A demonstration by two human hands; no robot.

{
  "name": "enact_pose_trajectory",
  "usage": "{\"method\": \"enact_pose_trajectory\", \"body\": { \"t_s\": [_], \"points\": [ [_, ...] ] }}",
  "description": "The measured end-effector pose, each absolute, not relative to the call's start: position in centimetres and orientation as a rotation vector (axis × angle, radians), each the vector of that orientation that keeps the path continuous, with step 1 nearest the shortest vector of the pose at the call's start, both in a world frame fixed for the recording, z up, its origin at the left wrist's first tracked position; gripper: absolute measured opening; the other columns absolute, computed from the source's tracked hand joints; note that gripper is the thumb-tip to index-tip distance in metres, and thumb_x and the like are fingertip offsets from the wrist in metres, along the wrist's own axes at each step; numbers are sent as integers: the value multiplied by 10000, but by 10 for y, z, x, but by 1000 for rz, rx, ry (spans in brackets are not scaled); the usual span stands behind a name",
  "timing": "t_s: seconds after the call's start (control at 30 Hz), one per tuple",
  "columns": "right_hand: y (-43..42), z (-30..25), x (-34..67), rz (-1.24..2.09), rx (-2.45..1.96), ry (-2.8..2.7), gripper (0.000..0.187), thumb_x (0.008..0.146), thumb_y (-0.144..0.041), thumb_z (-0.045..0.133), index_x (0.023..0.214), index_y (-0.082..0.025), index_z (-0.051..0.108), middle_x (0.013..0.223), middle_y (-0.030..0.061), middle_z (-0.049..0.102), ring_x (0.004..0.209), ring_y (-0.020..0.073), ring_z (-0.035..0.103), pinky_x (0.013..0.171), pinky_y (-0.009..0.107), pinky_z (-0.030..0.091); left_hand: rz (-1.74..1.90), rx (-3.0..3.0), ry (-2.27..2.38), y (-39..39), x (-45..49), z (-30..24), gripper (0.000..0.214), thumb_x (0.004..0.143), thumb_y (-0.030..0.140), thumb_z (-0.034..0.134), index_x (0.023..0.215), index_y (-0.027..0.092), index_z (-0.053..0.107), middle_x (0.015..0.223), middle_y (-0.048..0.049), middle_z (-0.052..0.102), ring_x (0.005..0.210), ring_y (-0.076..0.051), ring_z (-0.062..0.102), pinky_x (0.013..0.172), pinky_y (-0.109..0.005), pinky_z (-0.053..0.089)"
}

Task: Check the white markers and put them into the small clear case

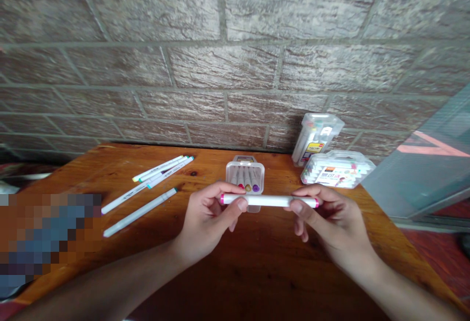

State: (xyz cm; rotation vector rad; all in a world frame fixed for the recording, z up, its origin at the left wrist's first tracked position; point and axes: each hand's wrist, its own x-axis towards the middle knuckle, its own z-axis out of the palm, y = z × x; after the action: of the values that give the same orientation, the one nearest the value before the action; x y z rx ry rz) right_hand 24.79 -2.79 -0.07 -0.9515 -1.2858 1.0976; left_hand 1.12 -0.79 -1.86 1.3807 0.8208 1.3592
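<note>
A white marker with pink ends (268, 200) lies level between my two hands, above the table. My left hand (211, 215) pinches it near its left end with thumb and fingers. Near the other end, my right hand (332, 218) grips it the same way. Just behind the marker is a clear plastic case (263, 170), its opening facing me. Inside it several markers show their ends, among them a red, a tan and a purple one (256, 188). The lower part of the case is partly hidden by the held marker.
Several white markers (137, 213) lie loose on the left of the wooden table (271, 272). At the back right, a clear marker box (312, 139) stands upright beside another case of markers (336, 171) lying lower. A brick-patterned wall (194, 66) rises behind. The left edge is blurred out.
</note>
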Motion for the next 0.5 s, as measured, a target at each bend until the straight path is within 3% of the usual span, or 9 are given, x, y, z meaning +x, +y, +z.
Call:
{"method": "enact_pose_trajectory", "body": {
  "t_s": [0.5],
  "points": [
    [-28,-6,251,1178,-856,-1231,109,938,-297,821,991,-206,791,638,19,764,417,103,626,396,169,516,1381,1314,758,-9,11,-18,166,939,310,789,1006,158,785,711,-47,775,455,-83,572,452,-198,468]
  ]
}}
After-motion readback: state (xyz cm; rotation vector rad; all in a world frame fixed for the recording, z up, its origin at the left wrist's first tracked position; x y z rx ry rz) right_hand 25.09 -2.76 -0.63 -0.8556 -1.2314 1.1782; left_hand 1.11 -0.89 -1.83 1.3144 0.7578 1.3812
